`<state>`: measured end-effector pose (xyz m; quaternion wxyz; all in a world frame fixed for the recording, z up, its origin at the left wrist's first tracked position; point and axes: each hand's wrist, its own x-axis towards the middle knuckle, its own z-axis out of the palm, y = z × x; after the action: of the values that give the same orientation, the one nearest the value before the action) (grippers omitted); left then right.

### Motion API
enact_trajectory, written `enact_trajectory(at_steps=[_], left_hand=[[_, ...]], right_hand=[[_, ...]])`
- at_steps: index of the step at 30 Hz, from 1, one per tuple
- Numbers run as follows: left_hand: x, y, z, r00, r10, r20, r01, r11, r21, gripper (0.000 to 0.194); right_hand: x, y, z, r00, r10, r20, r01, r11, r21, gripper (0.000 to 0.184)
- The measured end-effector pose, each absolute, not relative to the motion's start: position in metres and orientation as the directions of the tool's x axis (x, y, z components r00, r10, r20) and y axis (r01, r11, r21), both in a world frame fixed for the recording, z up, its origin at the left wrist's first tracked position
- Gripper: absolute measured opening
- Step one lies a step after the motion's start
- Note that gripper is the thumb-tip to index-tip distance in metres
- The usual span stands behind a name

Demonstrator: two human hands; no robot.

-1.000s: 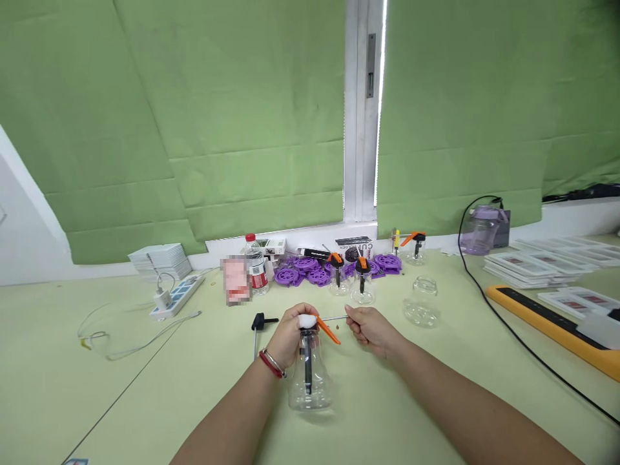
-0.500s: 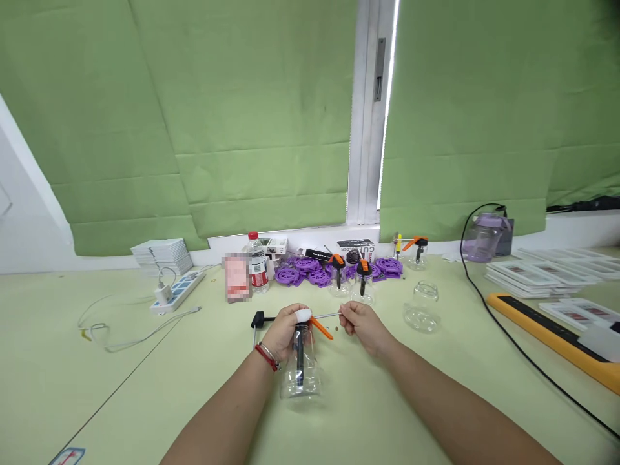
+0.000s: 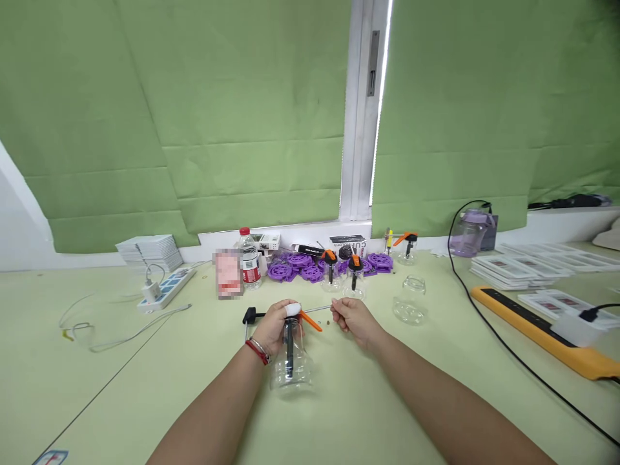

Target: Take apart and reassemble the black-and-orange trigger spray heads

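Note:
My left hand (image 3: pixel 272 327) is wrapped round the neck of a clear bottle (image 3: pixel 301 373) in front of me; its thumb has a white covering (image 3: pixel 293 309). A black tube (image 3: pixel 289 352) runs down inside the bottle, and an orange lever (image 3: pixel 311 321) slants out from the top to the right. Between finger and thumb, my right hand (image 3: pixel 357 318) pinches the far end of a thin metal rod (image 3: pixel 317 309) that leads to the bottle's top. Left of my left hand, a black piece (image 3: pixel 249 316) with a thin stem shows. Tiny bits (image 3: pixel 328 322) lie below the rod.
Two bottles with orange-topped pumps (image 3: pixel 355 274) stand behind my hands, before purple plastic parts (image 3: pixel 281 272). An open clear jar (image 3: pixel 410 310) is on the right, beyond it a yellow-and-black power strip (image 3: pixel 527 329) and black cable (image 3: pixel 477 300). A white power strip (image 3: pixel 169 287) lies left.
The whole view has shifted slightly, so things appear further left. My hands keep the same hold on the bottle and rod; the rod tilts up a little more toward the right.

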<state>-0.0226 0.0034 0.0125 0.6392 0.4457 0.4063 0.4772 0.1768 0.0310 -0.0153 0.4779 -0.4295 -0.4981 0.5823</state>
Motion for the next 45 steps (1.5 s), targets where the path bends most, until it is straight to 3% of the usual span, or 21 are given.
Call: enact_trajectory(at_steps=[3,8,13,17,23,25,28,31,33,35,38,45], left_hand=[[-0.023,0.004,0.012,0.216,0.972,-0.089,-0.258,0.145,0.955,0.021],[-0.024,0.004,0.012,0.217,0.972,-0.092,-0.241,0.144,0.960,0.021],[-0.022,0.003,0.015,0.203,0.974,-0.101,-0.233,0.148,0.961,0.022],[-0.022,0.002,0.016,0.210,0.973,-0.100,-0.222,0.147,0.964,0.022],[-0.022,0.002,0.015,0.227,0.970,-0.091,-0.228,0.144,0.963,0.021],[-0.024,0.003,0.015,0.225,0.970,-0.089,-0.238,0.143,0.961,0.021],[-0.029,0.005,0.016,0.202,0.976,-0.079,-0.278,0.135,0.951,0.022],[-0.034,0.007,0.018,0.156,0.985,-0.069,-0.321,0.116,0.940,0.022],[-0.036,0.009,0.018,0.132,0.989,-0.067,-0.329,0.107,0.938,0.022],[-0.037,0.009,0.018,0.124,0.990,-0.062,-0.331,0.100,0.938,0.023],[-0.037,0.010,0.017,0.119,0.991,-0.054,-0.345,0.092,0.934,0.022],[-0.039,0.012,0.016,0.059,0.998,-0.023,-0.380,0.044,0.924,0.023]], right_hand=[[0.177,0.031,-0.015,-0.205,0.978,0.026,-0.180,-0.011,-0.984,0.034],[0.176,0.030,-0.012,-0.172,0.984,-0.050,-0.146,-0.076,-0.986,0.037],[0.178,0.029,-0.009,-0.234,0.972,0.022,-0.270,-0.043,-0.962,0.031],[0.176,0.029,-0.012,-0.231,0.972,-0.038,-0.196,-0.085,-0.977,0.036],[0.177,0.032,-0.012,-0.186,0.979,0.084,-0.175,0.051,-0.983,0.028],[0.180,0.034,-0.013,-0.152,0.982,0.115,-0.104,0.100,-0.990,0.021],[0.184,0.035,-0.018,-0.155,0.973,0.170,0.208,0.200,-0.957,0.010],[0.182,0.032,-0.026,-0.305,0.922,0.236,0.565,0.375,-0.735,0.013],[0.178,0.029,-0.031,-0.384,0.897,0.219,0.685,0.436,-0.583,0.016],[0.173,0.028,-0.035,-0.404,0.895,0.190,0.751,0.443,-0.490,0.017],[0.169,0.029,-0.038,-0.377,0.907,0.189,0.791,0.421,-0.444,0.015],[0.169,0.025,-0.023,-0.215,0.950,0.226,0.754,0.309,-0.580,0.004]])
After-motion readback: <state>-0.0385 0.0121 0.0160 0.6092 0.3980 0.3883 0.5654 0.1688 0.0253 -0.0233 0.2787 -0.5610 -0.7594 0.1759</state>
